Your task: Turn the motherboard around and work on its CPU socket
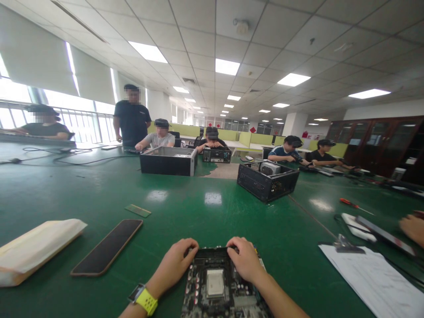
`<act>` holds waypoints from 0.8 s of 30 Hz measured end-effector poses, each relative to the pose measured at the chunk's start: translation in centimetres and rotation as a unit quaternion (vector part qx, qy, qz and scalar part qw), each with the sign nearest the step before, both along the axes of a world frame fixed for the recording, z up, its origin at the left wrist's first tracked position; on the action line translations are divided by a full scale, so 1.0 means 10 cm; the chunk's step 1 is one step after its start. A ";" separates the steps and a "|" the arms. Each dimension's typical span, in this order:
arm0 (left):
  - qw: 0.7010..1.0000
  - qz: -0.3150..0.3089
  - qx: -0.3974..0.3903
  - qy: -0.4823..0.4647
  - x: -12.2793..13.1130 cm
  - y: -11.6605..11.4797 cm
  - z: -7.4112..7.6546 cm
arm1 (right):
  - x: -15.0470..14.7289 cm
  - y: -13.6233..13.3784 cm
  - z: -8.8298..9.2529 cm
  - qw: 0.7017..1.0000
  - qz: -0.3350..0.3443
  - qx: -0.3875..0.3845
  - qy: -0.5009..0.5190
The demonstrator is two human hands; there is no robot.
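A motherboard (195,304) lies on the green table in front of me, with a pale square processor (215,283) seated in its socket. My left hand (177,263) grips the far left corner, thumb and fingers pinched at one end of a long dark slot (212,253). At the slot's other end, my right hand (245,258) is closed on the far right part of the board, its fingers bent over the edge. My fingertips hide both ends of the slot. On the table ahead to the left lies a thin green memory module (138,210), apart from my hands.
Left lie a phone (107,247) and a paper-wrapped packet (39,249). Right are a clipboard (374,274), a white power strip (357,227) and a screwdriver (354,205), with another person's hand (412,227) beyond. Open computer cases (268,181) stand ahead; several people sit around.
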State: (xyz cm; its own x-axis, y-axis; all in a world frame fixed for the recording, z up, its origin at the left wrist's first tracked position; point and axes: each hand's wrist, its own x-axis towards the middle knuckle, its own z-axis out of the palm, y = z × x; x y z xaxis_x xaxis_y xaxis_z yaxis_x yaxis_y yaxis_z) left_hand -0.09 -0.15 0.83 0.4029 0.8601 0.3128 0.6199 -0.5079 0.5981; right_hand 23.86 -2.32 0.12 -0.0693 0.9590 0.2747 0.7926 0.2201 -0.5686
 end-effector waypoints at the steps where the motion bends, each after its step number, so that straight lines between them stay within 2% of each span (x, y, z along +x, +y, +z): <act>1: 1.000 0.001 -0.001 0.004 0.00 -0.01 0.00 | 0.00 0.00 0.00 1.000 -0.001 -0.003 -0.003; 18: 1.000 0.025 0.008 0.003 -0.01 0.02 -0.05 | 0.01 0.00 0.00 1.000 0.008 0.006 0.022; 24: 1.000 0.030 0.002 0.001 -0.02 0.02 -0.02 | 0.02 0.01 0.00 1.000 0.012 -0.001 0.017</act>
State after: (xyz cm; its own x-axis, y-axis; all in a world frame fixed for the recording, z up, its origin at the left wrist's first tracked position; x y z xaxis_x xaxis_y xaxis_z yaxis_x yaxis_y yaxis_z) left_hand -0.33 0.05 0.61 0.3506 0.8815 0.3163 0.6510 -0.4722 0.5944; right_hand 24.05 -2.18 0.07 -0.0838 0.9578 0.2750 0.7673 0.2381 -0.5955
